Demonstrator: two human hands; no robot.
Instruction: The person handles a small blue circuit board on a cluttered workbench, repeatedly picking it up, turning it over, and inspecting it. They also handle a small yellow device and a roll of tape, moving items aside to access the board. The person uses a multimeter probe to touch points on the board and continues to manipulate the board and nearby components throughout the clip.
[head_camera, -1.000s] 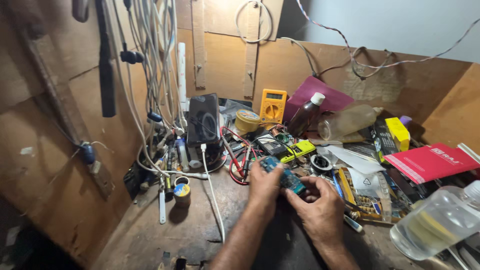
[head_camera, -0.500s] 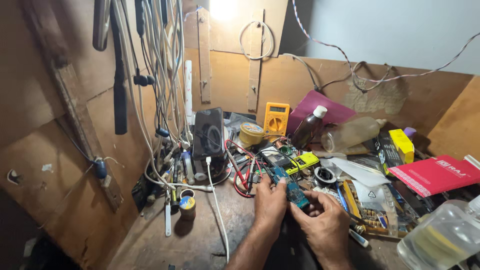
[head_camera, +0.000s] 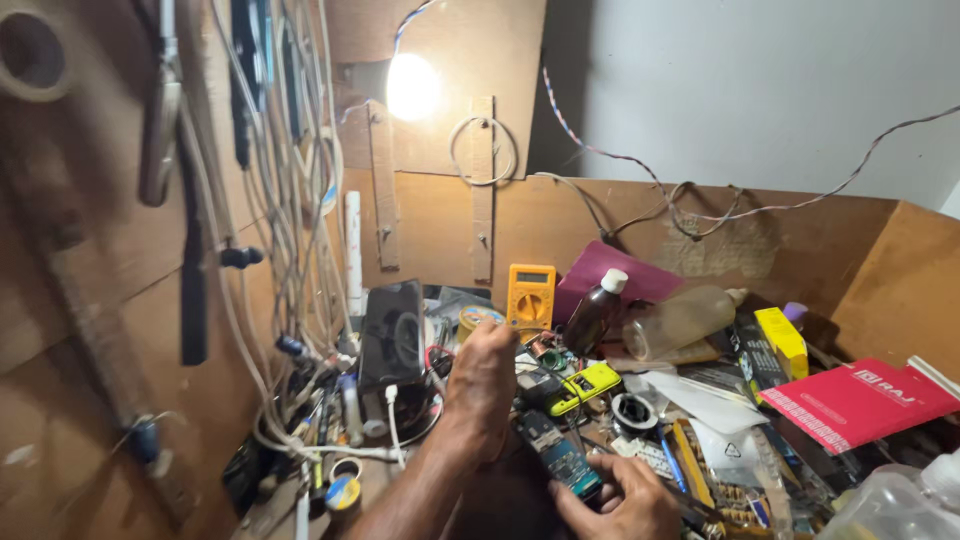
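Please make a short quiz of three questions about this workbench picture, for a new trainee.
1. True or false: the right hand holds a small phone-like device.
2. Which thing stands just left of the dark bottle with the white cap?
A. a red booklet
B. an orange-yellow multimeter
C. a blue pen
3. Fill in: the left hand is raised over the clutter, and the lit ____ shines on the wooden back wall above.

Key: 1 true; 2 B; 3 bulb.
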